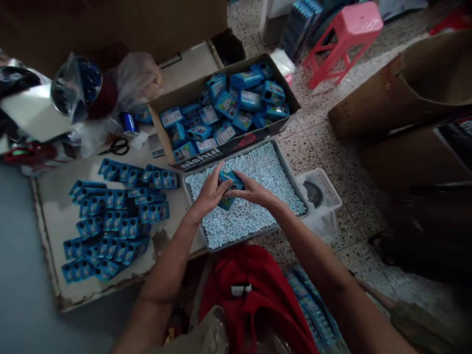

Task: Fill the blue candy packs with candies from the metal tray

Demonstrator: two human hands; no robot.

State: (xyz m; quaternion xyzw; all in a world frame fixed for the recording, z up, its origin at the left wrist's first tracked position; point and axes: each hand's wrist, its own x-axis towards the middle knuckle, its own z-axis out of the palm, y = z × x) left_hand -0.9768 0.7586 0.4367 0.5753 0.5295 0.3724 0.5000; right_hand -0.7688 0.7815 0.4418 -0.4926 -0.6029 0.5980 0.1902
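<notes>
Over a grey tray (291, 169) full of small pale blue and white pellets, both my hands are closed around a small blue box (226, 201). My left hand (212, 191) grips its left side, with the thumb across the front. On the other side, my right hand (254, 189) holds the box by its right edge and top. Just behind the tray stands a long open carton (162, 135) heaped with similar blue boxes (226, 104). More blue boxes (118, 221) stand in rows on the worktable left of my hands.
Scissors (118, 146), a blue can (128, 123) and plastic bags (138, 78) crowd the table's back left. A clear plastic container (320, 191) sits right of the tray. Beyond are a pink stool (342, 42) and large brown cartons (405, 93) on the speckled floor.
</notes>
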